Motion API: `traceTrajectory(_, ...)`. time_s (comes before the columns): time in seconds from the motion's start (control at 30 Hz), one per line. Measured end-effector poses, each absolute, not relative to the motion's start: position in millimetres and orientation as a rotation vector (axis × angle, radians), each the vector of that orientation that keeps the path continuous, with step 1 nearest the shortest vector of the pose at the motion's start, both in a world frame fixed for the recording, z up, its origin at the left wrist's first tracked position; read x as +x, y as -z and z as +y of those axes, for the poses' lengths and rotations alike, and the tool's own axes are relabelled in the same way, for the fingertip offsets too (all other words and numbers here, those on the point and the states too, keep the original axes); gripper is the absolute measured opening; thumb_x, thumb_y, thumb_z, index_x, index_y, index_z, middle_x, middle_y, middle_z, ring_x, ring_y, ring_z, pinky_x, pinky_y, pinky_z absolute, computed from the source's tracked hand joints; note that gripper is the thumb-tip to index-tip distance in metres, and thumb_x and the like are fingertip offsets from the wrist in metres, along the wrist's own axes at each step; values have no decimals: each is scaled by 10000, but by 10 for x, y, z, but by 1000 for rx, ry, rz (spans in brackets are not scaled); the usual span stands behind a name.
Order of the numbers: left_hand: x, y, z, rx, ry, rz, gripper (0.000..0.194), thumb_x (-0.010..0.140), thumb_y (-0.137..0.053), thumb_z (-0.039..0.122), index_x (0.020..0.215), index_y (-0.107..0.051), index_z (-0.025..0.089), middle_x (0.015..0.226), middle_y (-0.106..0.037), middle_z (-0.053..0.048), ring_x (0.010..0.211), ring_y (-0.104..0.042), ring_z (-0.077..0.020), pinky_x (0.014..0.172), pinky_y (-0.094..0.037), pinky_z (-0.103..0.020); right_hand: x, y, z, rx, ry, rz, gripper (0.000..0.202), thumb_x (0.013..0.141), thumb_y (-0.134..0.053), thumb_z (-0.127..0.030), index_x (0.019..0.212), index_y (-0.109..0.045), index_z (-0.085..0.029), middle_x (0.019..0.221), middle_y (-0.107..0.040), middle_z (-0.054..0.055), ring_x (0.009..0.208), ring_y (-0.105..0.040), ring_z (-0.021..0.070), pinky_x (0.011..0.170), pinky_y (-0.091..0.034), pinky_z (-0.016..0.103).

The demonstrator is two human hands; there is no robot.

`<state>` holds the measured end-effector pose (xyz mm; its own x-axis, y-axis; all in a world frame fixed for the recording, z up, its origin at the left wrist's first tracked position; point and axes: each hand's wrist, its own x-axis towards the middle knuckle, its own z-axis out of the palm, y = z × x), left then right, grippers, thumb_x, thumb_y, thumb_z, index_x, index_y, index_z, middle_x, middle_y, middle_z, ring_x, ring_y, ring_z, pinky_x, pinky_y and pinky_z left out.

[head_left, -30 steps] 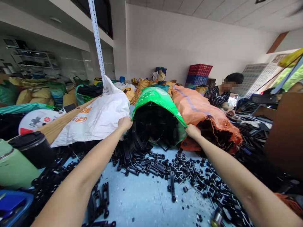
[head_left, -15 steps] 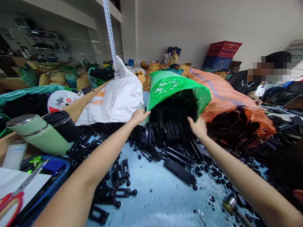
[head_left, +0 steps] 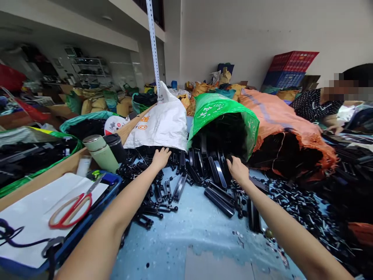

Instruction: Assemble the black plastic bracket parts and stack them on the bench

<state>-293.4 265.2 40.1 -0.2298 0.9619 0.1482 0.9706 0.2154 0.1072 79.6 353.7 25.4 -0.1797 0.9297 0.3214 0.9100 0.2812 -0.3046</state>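
My left hand (head_left: pixel 161 158) rests at the mouth of the white woven bag (head_left: pixel 163 126), over small black plastic parts, its fingers stretched forward and slightly spread. My right hand (head_left: pixel 238 170) is at the lower right edge of the green bag (head_left: pixel 223 104), fingers curled, with the dark end of a black plastic part at its fingertips. Long black plastic strips (head_left: pixel 218 171) spill from the green bag's open mouth between my hands. Black jointed pieces with ball ends (head_left: pixel 167 208) lie on the blue table (head_left: pixel 186 229).
An orange woven bag (head_left: pixel 271 112) lies open at right, beside scattered small screws and parts (head_left: pixel 303 206). Red-handled scissors (head_left: pixel 72 212) lie on white paper over a blue tray (head_left: pixel 116 190). A green flask (head_left: pixel 101 153) and black cup (head_left: pixel 115 147) stand behind. A co-worker (head_left: pixel 316 103) sits at far right.
My left hand has left the green bag's left edge for the front of the white bag. My right hand has curled and dropped slightly. The green bag's mouth sits lower, and the view has swung left.
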Motion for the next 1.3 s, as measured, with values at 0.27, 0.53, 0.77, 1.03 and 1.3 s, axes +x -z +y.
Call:
traceTrajectory(0.27,-2599,-467,2449,-1873,588,-2399,327,823,-325,87,1066,-542,118,1050,-596,-165,1139,-454,-239,1018,-240,-401,1086,-624,2445,-1189,-1122,-1838,438,835,-415,-566,854,-557,-153,716,-587,13,689,-562,162,655,-438,278)
traceTrajectory(0.53,-1433,-327,1248,-1884,1080,-2513,415,893,-289,461,1125,-431,149,891,-617,-70,800,-606,-190,693,-467,-286,1450,-441,1067,-770,-1664,-1714,465,633,-752,-310,962,-441,-201,1031,-584,67,995,-556,203,863,-434,367)
traceTrajectory(0.77,-540,-95,113,-2123,1930,-2744,485,769,-461,568,1021,-542,161,683,-573,0,482,-500,-126,459,-391,-243,2048,-228,554,-1084,-908,-2549,558,703,-671,-327,1218,-486,-220,1166,-538,101,1106,-462,267,992,-304,463)
traceTrajectory(1.03,-46,-83,-260,-2082,2070,-2833,667,794,-426,564,1270,-455,98,606,-583,-20,430,-476,-134,418,-393,-261,1395,-77,347,-1025,-1509,-1763,486,880,-398,-499,1319,-388,-291,1004,-561,65,695,-584,157,575,-510,301)
traceTrajectory(1.3,35,-224,-346,-2145,1818,-2394,364,864,-443,363,1180,-563,226,1100,-584,-90,1041,-536,-216,903,-427,-368,1626,-168,292,-823,-1588,-1843,529,848,-496,-472,1338,-399,-300,962,-562,35,552,-498,68,497,-462,210)
